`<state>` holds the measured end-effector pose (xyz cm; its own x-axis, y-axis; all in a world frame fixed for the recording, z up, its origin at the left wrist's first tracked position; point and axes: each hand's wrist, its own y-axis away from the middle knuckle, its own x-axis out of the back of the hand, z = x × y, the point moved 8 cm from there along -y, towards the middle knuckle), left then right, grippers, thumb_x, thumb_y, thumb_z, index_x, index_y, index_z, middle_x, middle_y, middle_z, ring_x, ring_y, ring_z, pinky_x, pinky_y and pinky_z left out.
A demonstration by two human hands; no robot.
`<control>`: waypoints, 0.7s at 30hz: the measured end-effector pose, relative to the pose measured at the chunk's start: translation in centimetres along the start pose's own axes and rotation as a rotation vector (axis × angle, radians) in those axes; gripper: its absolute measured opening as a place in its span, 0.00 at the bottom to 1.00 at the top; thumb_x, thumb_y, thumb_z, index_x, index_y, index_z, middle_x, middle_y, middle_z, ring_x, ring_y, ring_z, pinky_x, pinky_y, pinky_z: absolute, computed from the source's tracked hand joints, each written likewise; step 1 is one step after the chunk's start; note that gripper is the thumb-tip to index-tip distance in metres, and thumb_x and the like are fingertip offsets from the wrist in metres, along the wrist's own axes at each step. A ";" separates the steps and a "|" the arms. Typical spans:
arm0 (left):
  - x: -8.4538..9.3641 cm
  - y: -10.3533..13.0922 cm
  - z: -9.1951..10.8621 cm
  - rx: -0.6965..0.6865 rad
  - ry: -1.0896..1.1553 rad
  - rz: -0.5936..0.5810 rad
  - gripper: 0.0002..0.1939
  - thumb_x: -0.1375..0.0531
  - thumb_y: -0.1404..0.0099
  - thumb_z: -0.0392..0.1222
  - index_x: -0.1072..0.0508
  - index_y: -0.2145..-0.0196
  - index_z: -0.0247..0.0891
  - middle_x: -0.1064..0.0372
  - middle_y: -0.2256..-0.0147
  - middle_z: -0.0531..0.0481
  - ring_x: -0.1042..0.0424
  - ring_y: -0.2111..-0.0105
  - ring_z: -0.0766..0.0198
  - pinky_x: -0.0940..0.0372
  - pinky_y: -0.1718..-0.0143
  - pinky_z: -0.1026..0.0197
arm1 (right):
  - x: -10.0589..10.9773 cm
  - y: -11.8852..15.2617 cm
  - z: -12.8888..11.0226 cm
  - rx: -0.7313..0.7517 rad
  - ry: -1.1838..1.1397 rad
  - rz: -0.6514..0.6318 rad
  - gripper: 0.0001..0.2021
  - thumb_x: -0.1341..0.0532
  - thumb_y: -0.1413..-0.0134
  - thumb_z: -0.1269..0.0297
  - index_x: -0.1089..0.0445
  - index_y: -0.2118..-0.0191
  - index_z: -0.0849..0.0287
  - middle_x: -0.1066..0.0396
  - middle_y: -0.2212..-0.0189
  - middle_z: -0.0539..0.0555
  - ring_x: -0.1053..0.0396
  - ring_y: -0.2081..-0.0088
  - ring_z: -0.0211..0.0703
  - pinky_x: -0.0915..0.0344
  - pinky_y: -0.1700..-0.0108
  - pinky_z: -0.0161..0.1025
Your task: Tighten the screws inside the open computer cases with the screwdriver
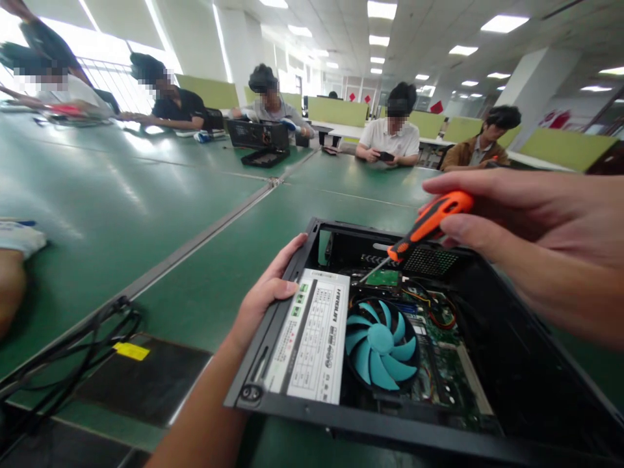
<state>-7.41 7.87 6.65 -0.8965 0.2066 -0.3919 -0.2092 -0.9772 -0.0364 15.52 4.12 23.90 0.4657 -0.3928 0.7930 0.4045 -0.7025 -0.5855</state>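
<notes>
Currently, your right hand [541, 227] grips an orange-and-black screwdriver [431, 221], its shaft slanting down into the open computer case [517, 325] at the worktop's [209, 195] near right. Your left hand [268, 292] clasps the case's left side.

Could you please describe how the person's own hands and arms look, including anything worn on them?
The left hand and right hand are bare, without gloves. No ring shows on the visible fingers. The left forearm shows no sleeve, watch or bracelet; the frame cuts off most of the right forearm.
</notes>
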 end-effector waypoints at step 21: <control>-0.3 0.4 0.5 -0.039 -0.024 0.042 0.39 0.43 0.45 0.36 0.44 0.35 0.45 0.33 0.43 0.45 0.24 0.66 0.60 0.27 0.68 0.63 | -14.3 0.5 -0.7 0.122 -0.140 -0.441 0.15 0.46 0.35 0.67 0.30 0.47 0.63 0.25 0.53 0.61 0.29 0.51 0.50 0.34 0.50 0.45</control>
<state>-7.41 7.42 7.23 -0.9133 0.1663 -0.3718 -0.1567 -0.9860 -0.0563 8.48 9.01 12.36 0.3270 0.0162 0.9449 0.6729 -0.7060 -0.2207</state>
